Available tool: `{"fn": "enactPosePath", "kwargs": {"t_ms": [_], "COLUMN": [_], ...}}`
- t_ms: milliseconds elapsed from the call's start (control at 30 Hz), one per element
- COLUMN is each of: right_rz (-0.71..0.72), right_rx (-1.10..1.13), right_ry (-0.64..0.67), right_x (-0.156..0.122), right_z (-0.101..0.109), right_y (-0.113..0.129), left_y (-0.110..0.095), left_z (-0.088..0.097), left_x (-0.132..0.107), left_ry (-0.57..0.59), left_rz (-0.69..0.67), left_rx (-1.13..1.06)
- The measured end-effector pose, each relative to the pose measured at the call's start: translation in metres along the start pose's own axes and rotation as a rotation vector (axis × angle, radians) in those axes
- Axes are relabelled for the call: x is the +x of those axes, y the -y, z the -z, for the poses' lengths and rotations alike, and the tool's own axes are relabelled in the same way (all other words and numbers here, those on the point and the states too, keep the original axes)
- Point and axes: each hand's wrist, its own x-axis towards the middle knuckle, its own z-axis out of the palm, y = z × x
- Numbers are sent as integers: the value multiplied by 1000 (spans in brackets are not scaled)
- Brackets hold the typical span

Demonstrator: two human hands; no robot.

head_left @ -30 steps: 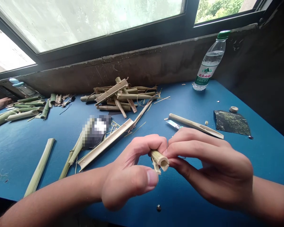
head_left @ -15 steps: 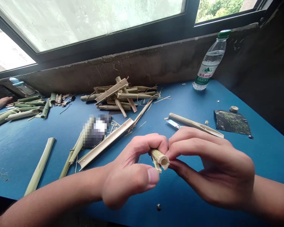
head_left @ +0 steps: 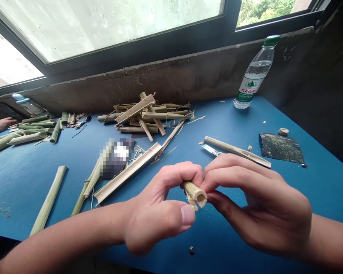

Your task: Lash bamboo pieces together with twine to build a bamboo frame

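Note:
Both my hands meet low in the middle of the view, above a blue table (head_left: 317,190). Between them is a short hollow bamboo piece (head_left: 194,193), its open end toward me and a splintered strip hanging from it. My left hand (head_left: 160,207) has its fingers curled over the piece from the left, thumb forward. My right hand (head_left: 257,203) pinches it from the right with its fingertips. A small knife (head_left: 210,149) lies on the table just beyond my right hand, beside a long split bamboo strip (head_left: 237,151).
A heap of cut bamboo (head_left: 144,114) lies at the back centre, with split strips (head_left: 128,173) and green stalks (head_left: 47,201) to the left. A water bottle (head_left: 253,78) stands back right. A dark sheet (head_left: 281,149) lies right. Another person's hand (head_left: 1,125) shows far left.
The bamboo piece has tilted and shifted slightly to the right between my fingers. Both hands stay where they were.

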Motion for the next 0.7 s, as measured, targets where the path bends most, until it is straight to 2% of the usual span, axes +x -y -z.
{"fn": "enactPosePath", "kwargs": {"t_ms": [233,467,600,700], "right_rz": [-19,-32,-92,-97], "right_rx": [106,64,58,62], "right_ry": [-14,-18,-31,-47], "right_x": [-4,-1,-4,-8], "right_z": [-2,-2,-3,-4], "right_y": [-3,0,3,2], "left_y": [1,-1,5,11], "left_z": [-3,-9,-10,-10], "left_x": [3,6,4,6], "left_ry": [-54,-125,-164,-151], "left_rz": [-4,16,-9,-91], "left_rx": [-69,-101,-76,-73]}}
